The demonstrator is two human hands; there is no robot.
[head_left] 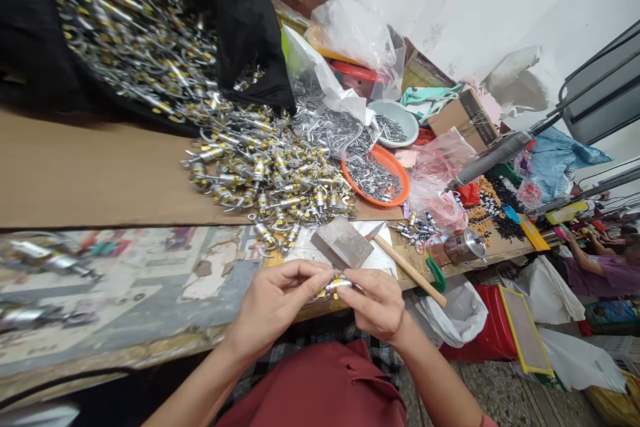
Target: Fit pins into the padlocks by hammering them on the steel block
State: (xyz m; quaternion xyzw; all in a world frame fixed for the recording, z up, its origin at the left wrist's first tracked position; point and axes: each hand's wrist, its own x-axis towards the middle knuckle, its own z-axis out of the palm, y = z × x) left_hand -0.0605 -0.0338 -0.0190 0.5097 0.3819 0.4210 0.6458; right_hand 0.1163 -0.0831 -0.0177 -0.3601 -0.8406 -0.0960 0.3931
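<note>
My left hand [273, 303] and my right hand [380, 303] meet over the table's front edge. Between their fingertips is a small silver metal fitting [331, 287] with yellow bands; both hands pinch it, and the fingers cover part of it. Just beyond the fingers sits a flat grey metal block [350, 243]. A tool with a wooden handle [413, 271] lies slanted to the right of the block, its dark narrow end toward it. Behind is a large heap of similar silver and yellow fittings [280, 177].
More fittings fill a black bag [240, 13] at upper left. Small metal parts lie in an orange basin [406, 180], a pale basin [413, 123] and a plastic bag [320, 127]. A metal-lidded jar [467, 245] stands right. Another person [600, 277] sits far right.
</note>
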